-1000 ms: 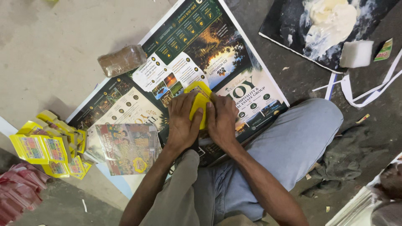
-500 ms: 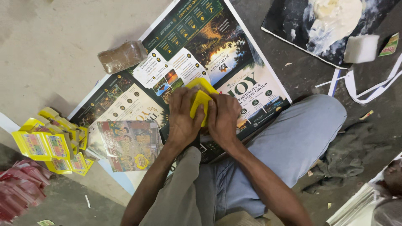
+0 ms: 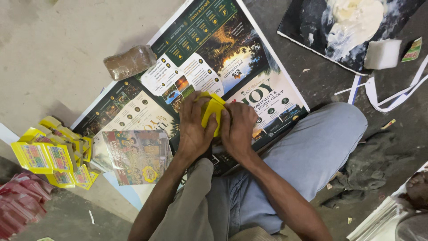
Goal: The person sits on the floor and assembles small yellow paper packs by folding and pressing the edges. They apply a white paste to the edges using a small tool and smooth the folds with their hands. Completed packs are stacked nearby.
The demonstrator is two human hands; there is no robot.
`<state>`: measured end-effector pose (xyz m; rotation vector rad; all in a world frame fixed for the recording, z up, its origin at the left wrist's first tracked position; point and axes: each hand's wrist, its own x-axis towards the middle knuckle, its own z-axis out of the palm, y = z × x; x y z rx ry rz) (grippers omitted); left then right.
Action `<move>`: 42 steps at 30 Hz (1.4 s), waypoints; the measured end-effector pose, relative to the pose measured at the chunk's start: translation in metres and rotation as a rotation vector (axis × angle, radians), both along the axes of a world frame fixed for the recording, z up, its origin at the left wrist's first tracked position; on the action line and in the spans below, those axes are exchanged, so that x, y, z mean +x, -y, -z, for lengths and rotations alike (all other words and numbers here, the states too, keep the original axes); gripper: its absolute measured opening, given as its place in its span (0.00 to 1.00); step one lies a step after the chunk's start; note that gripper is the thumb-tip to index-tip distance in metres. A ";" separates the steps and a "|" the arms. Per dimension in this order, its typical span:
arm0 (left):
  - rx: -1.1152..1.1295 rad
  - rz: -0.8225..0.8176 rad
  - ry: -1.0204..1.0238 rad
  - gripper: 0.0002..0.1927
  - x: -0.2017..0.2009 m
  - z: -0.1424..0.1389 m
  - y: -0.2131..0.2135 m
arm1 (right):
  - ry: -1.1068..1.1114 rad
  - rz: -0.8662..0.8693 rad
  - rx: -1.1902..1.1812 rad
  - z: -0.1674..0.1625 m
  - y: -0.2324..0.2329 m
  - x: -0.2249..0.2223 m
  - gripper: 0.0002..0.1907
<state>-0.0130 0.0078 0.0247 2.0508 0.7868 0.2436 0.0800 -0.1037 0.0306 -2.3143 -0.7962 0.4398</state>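
Observation:
Both my hands press on a small yellow paper piece (image 3: 211, 109) that lies on a large printed poster sheet (image 3: 209, 58) spread over the floor. My left hand (image 3: 194, 129) covers its left side with fingers curled over the top edge. On the right side my right hand (image 3: 238, 127) pins it down with thumb and fingers. Most of the yellow piece is hidden under my fingers.
A stack of printed colourful sheets (image 3: 136, 156) lies left of my hands, with a pile of folded yellow packets (image 3: 51, 154) beyond it. Pink packets (image 3: 18, 207) lie bottom left. A brown block (image 3: 129, 61), a dark board with white paste (image 3: 352, 22), a white sponge (image 3: 382, 53) and paper strips (image 3: 392, 100) lie around.
My hands stay on the yellow piece and shift only slightly as the fingers work its fold. The view has drifted a little.

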 end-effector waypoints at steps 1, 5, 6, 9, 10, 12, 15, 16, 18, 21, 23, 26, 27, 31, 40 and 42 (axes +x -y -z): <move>0.009 0.007 0.006 0.23 0.000 -0.001 0.000 | 0.036 -0.011 0.003 -0.001 0.000 -0.001 0.12; 0.039 0.016 0.006 0.23 0.000 -0.003 -0.001 | 0.108 -0.049 0.022 -0.003 0.000 -0.004 0.14; 0.047 0.021 0.016 0.23 0.001 -0.004 -0.002 | 0.123 -0.050 0.030 -0.003 -0.001 -0.004 0.14; 0.051 0.019 0.025 0.23 0.001 -0.006 -0.003 | -0.021 0.005 0.009 -0.001 -0.003 -0.002 0.12; 0.035 0.025 0.004 0.24 0.002 -0.006 -0.003 | -0.042 0.007 -0.005 0.000 -0.003 0.000 0.12; 0.006 0.031 -0.033 0.26 0.002 -0.007 -0.004 | -0.081 0.008 -0.028 0.000 -0.004 0.002 0.14; 0.045 0.058 -0.041 0.22 0.003 -0.008 -0.006 | -0.024 0.003 -0.018 0.000 -0.003 0.004 0.08; 0.032 0.051 -0.021 0.22 0.003 -0.008 -0.007 | -0.015 -0.007 -0.008 0.001 -0.003 0.004 0.08; 0.011 0.038 0.020 0.22 0.003 -0.007 -0.008 | 0.003 -0.025 0.018 0.003 -0.002 0.004 0.08; 0.149 0.060 0.051 0.24 0.001 -0.005 -0.008 | -0.052 -0.007 0.040 0.008 -0.001 0.002 0.10; 0.010 0.029 0.018 0.26 0.000 -0.002 -0.008 | -0.128 0.005 0.080 0.011 0.000 0.003 0.17; -0.103 0.016 0.014 0.30 0.002 0.004 -0.010 | -0.193 0.055 0.032 0.011 0.002 0.008 0.22; -0.125 0.009 0.013 0.31 0.003 0.007 -0.011 | -0.214 0.070 -0.003 0.009 0.002 0.010 0.23; -0.575 -0.177 0.115 0.28 0.004 0.019 -0.020 | -0.110 -0.088 0.063 -0.005 0.002 0.012 0.36; -0.631 -0.190 0.096 0.20 -0.030 0.016 -0.025 | -0.089 -0.264 -0.049 -0.005 -0.005 0.011 0.56; -0.592 -0.136 0.084 0.23 -0.033 0.013 -0.029 | -0.195 -0.251 0.007 0.001 -0.005 0.018 0.53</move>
